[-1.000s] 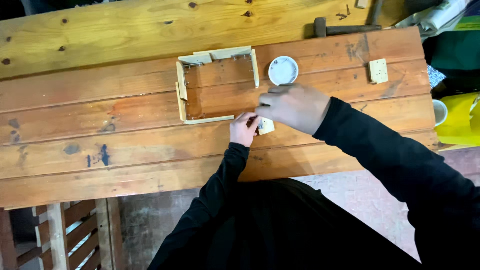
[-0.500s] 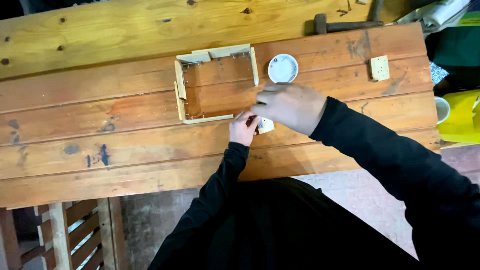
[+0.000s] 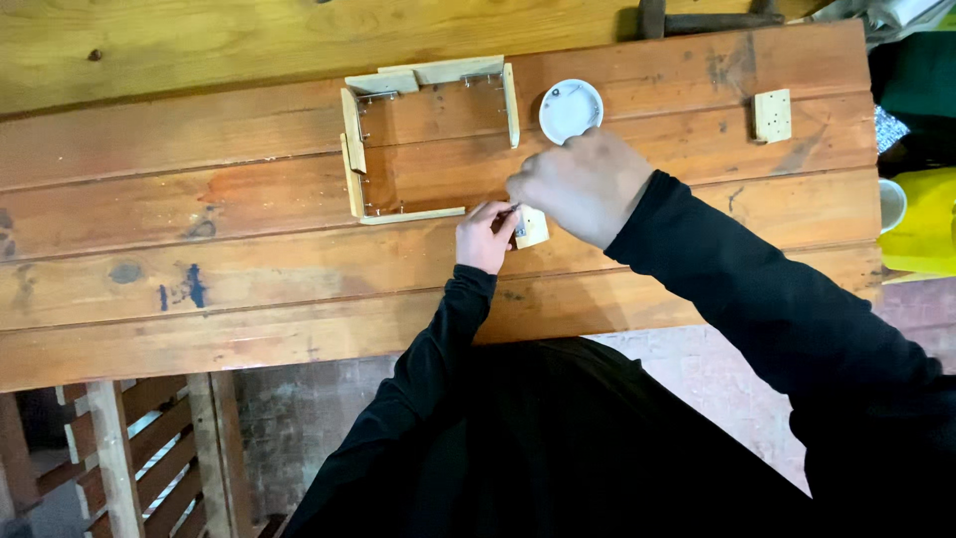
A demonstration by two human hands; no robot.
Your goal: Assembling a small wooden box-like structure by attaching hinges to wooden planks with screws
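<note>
On a wooden plank table (image 3: 249,269) lies a square frame (image 3: 428,139) made of pale wooden strips with small nails along its sides. My left hand (image 3: 485,237) and my right hand (image 3: 586,186) meet at the frame's near right corner, both pinching a small pale wooden block (image 3: 532,228). A thin metal piece shows between the fingers at the block's left side. My right hand covers the block's upper part. Both arms wear black sleeves.
A round white lid or dish (image 3: 571,110) sits just beyond my right hand. A small pale block with holes (image 3: 772,115) lies at the far right. A dark tool handle (image 3: 697,20) rests along the back. Yellow and green containers (image 3: 921,214) stand off the right edge.
The view has shifted slightly. Both hands stay together on the small block at the frame's corner, with only small finger movements.
</note>
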